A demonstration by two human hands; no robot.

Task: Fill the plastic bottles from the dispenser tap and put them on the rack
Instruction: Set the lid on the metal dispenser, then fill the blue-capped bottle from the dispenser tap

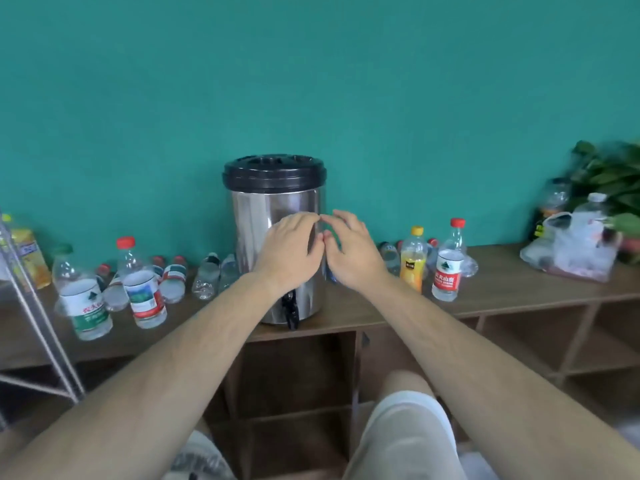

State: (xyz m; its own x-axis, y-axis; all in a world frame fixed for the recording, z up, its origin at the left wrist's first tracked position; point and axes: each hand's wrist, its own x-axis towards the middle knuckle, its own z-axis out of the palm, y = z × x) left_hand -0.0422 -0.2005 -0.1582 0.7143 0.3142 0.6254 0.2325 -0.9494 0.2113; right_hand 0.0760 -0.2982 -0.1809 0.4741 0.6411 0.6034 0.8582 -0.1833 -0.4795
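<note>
A steel dispenser (252, 216) with a black lid stands on the wooden shelf top (502, 289), its black tap (290, 311) low at the front. Both hands hover in front of its body, fingertips nearly meeting: my left hand (289, 249) and my right hand (353, 249), fingers relaxed, holding nothing. Left of the dispenser stand a green-labelled bottle (83, 299) and a red-capped bottle (140, 285), with several more bottles (173, 280) lying behind them. To the right stand a yellow-capped juice bottle (414, 259) and a red-labelled bottle (448, 263).
A metal wire rack (34, 317) stands at the far left with a yellow bottle (29, 254) behind it. A plastic bag with bottles (575, 251) and a green plant (609, 178) sit at the far right. Open cubbies (533, 344) lie under the shelf top.
</note>
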